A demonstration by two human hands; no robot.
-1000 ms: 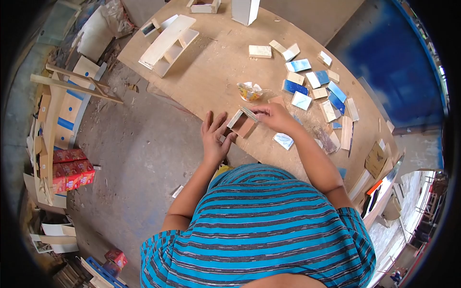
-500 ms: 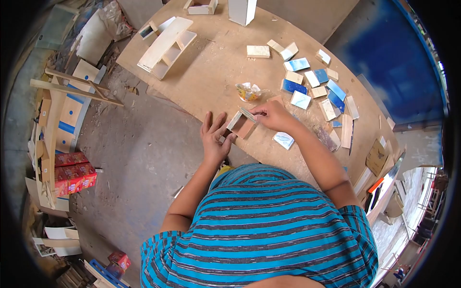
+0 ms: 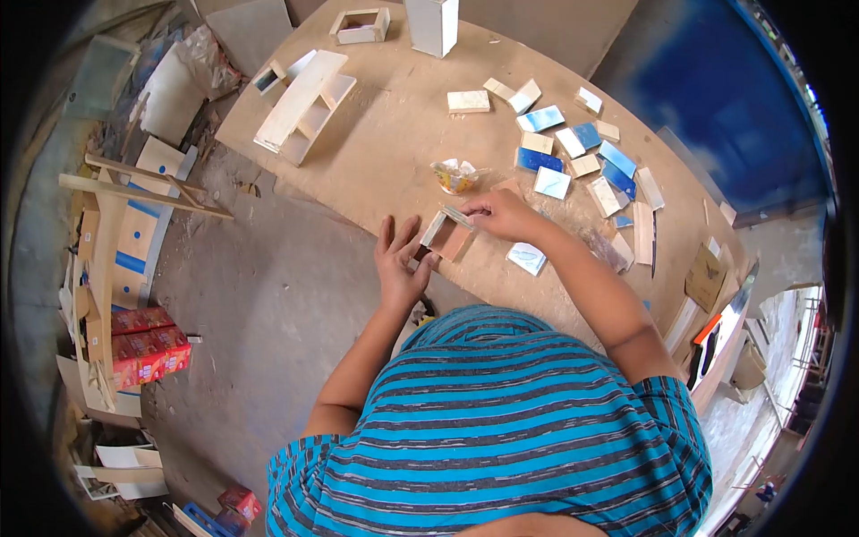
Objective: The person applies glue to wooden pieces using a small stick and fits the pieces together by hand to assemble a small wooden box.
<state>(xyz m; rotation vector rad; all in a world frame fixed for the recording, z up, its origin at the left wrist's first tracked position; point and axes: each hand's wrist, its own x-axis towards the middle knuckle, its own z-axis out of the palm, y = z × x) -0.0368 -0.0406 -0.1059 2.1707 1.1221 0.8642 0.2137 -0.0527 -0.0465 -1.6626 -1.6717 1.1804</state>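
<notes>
**At the brown wooden table's [image 3: 394,116] near edge, both hands at a small, open, rectangular wooden frame [image 3: 450,240]**

At that table edge, the left hand [image 3: 403,266] has spread fingers, its thumb close against the frame; the right hand's [image 3: 497,217] bunched fingers grip the frame's upper rim. Toward the table's right side lie blue, white and bare-wood rectangular blocks [image 3: 539,160].

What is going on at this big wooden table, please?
A person in a striped shirt is working on a small open wooden frame at the near edge of the table. The right hand grips its upper right side, while the left hand, fingers spread, is at its left side. Loose blocks, some painted blue, lie farther back to the right, and a small shelf-like piece rests at the far left.
</notes>
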